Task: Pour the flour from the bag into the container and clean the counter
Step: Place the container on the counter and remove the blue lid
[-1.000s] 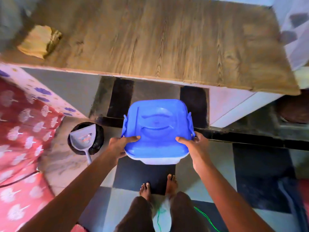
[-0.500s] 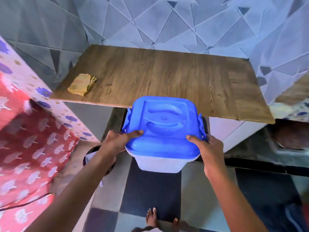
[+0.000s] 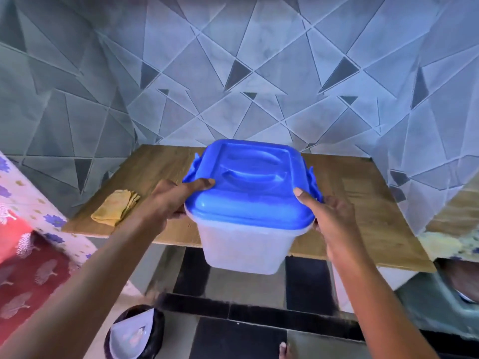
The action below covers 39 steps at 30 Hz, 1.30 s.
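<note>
The left hand grips the container at its nine o'clock side, thumb on the blue lid; the right hand grips it at three o'clock, thumb likewise on top. The clear tub hangs in the air over the near edge of the wooden counter, lid shut. A folded yellow cloth lies on the counter at nine o'clock from the tub. Down at seven o'clock, a dustpan sits in a dark bin on the floor.
</note>
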Motion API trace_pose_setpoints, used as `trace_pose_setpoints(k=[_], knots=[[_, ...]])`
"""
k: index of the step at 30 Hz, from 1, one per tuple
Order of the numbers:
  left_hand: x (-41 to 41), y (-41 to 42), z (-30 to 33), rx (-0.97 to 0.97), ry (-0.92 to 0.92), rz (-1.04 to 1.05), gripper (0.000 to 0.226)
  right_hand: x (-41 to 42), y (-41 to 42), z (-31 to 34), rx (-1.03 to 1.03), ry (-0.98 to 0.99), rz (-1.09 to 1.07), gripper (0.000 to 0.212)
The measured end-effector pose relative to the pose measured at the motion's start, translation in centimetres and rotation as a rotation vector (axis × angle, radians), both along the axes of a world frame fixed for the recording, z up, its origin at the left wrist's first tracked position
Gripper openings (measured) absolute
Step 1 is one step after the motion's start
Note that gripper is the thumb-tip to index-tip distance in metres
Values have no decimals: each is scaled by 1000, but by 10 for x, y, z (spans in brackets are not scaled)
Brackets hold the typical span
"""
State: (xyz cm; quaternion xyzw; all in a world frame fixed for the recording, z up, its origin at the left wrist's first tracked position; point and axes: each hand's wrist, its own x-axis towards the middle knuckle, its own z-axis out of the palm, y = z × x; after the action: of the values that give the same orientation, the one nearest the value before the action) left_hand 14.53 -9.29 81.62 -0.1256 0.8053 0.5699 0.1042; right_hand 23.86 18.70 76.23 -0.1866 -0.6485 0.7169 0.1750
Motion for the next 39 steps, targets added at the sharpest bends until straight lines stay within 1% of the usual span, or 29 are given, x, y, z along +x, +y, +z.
trace_pose_setpoints(k=[2, 4, 8, 10, 12, 14, 17, 22, 24, 26, 27, 30, 33, 34, 35, 36, 37, 38, 39], knots=[[-35, 24, -1, 6, 24, 19, 61, -34, 25, -3, -2, 11, 4, 38], [-64, 45, -2, 32, 8, 20, 69, -65, 46, -4, 10, -3, 4, 31], [-118, 82, -16, 81, -33, 86, 89, -128, 86, -10, 35, -51, 46, 51], [-142, 100, -23, 124, -41, 130, 91, -159, 103, -12, 52, -66, 80, 49], [-165, 114, -29, 148, -41, 171, 87, -188, 115, -14, 78, -78, 102, 42], [-184, 122, -35, 152, -37, 204, 78, -210, 121, -18, 107, -86, 124, 38], [-215, 129, -48, 136, -41, 229, 61, -242, 129, -27, 116, -104, 116, 46], [-258, 130, -65, 132, -46, 221, 49, -282, 131, -44, 165, -169, 117, 43], [-273, 126, -72, 153, -53, 216, 48, -292, 126, -47, 185, -195, 133, 46], [-289, 117, -81, 177, -56, 216, 51, -303, 120, -50, 179, -215, 141, 58], [-296, 113, -86, 187, -61, 206, 53, -308, 116, -51, 178, -220, 144, 61], [-309, 103, -93, 210, -53, 180, 54, -318, 110, -53, 184, -238, 125, 55], [-324, 96, -95, 220, -81, 135, 58, -321, 104, -51, 233, -259, 93, 43], [-328, 95, -94, 188, -79, 118, 58, -323, 102, -50, 261, -266, 74, 38], [-333, 95, -94, 92, -51, 95, 62, -328, 103, -50, 283, -265, 41, 33], [-337, 96, -92, -59, 3, 59, 71, -333, 102, -45, 307, -266, 5, 34], [-342, 98, -90, -217, 83, 15, 85, -343, 104, -44, 347, -250, -23, 43], [-346, 101, -87, -340, 184, -24, 96, -352, 105, -43, 400, -238, -42, 59], [-353, 106, -83, -403, 289, -63, 99, -364, 107, -43, 443, -243, -58, 71]])
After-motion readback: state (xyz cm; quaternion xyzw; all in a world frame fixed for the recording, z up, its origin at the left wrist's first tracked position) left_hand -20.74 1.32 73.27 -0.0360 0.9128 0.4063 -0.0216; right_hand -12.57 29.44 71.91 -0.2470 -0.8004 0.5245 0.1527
